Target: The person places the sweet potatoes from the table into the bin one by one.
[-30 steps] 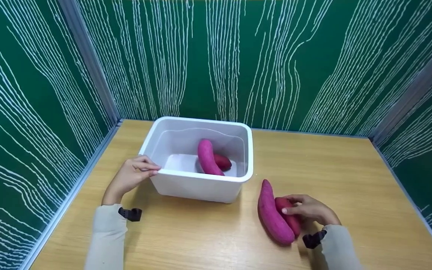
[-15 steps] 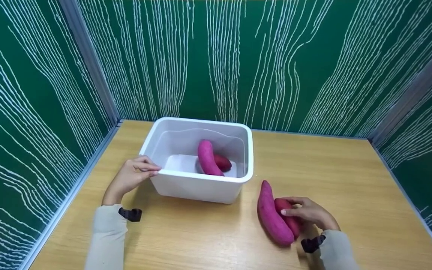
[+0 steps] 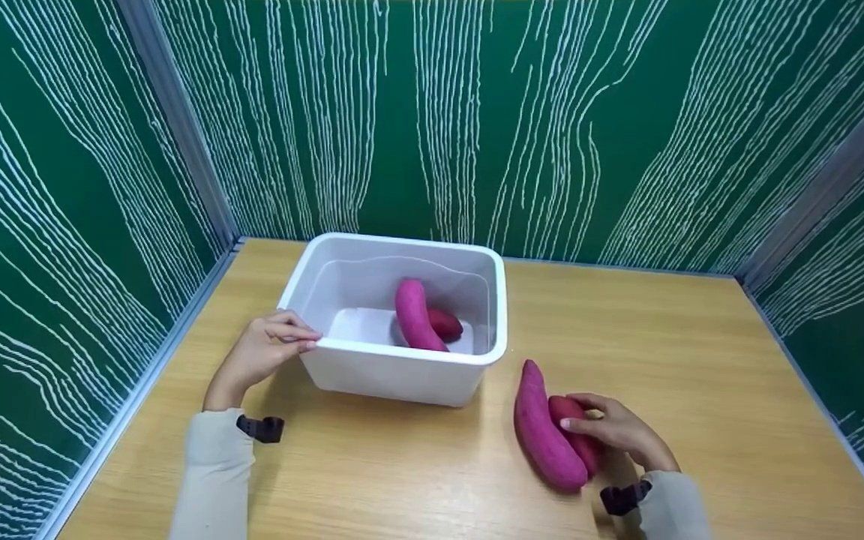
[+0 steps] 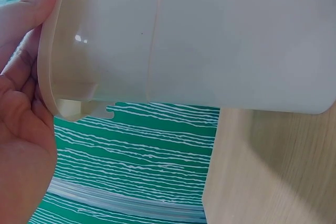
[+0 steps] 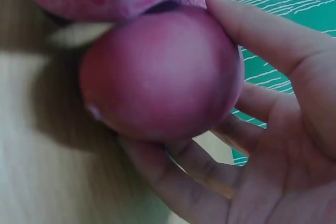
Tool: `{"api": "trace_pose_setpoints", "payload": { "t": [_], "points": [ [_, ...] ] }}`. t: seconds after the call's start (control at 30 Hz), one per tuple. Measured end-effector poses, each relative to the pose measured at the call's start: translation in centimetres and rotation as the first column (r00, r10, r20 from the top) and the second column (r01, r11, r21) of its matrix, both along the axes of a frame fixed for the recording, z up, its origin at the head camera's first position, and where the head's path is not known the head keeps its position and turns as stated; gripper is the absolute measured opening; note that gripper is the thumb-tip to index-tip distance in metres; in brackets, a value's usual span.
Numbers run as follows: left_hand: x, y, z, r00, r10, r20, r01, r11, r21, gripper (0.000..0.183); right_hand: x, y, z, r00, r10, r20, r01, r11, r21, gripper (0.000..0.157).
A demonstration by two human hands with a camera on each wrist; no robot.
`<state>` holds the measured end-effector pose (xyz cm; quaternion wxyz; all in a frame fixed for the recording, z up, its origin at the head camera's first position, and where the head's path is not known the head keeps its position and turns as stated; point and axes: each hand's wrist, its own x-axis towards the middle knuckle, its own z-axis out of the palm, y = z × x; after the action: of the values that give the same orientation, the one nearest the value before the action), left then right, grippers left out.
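My left hand (image 3: 263,352) pinches the near-left corner of a white plastic bin (image 3: 394,375); in the left wrist view, the thumb and fingers hold the bin's rim (image 4: 46,56) from both sides. To the right of the bin, my right hand (image 3: 619,427) grips a short red sweet potato (image 3: 568,411), thumb on one side and fingers curled round the other. A long magenta sweet potato (image 3: 544,435) lies right alongside it on the table. The right wrist view shows the red sweet potato's rounded end (image 5: 157,77) between thumb and fingers.
Inside the bin, a curved magenta sweet potato (image 3: 413,311) leans beside a red sweet potato (image 3: 445,325). The wooden table (image 3: 649,330) is bounded by green panels (image 3: 514,135) with white wavy lines at the back and both sides.
The right hand and wrist have shifted slightly toward the near side, still gripping the red sweet potato. The left hand and the bin have stayed put.
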<state>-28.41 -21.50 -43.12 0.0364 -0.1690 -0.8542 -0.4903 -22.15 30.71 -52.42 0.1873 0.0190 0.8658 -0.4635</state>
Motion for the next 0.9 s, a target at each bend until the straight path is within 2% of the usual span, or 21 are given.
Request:
{"api": "trace_pose_setpoints", "payload": {
  "t": [0.2, 0.6, 0.9],
  "points": [
    [0.0, -0.1, 0.1, 1.0, 0.012, 0.005, -0.012, 1.0, 0.001, 0.012, 0.1, -0.4, 0.0, 0.998, -0.019, -0.054, 0.018, 1.0, -0.021, 0.064],
    [0.1, 0.1, -0.3, 1.0, 0.008, 0.002, -0.008, 1.0, -0.002, 0.014, 0.5, -0.5, 0.0, 0.996, -0.043, -0.077, 0.042, 0.999, -0.015, 0.065],
    [0.1, 0.1, 0.1, 1.0, 0.003, 0.02, -0.003, 1.0, 0.004, 0.014, 0.2, -0.5, 1.6, 0.993, -0.082, -0.084, 0.079, 0.996, -0.037, 0.069]
  ]
}}
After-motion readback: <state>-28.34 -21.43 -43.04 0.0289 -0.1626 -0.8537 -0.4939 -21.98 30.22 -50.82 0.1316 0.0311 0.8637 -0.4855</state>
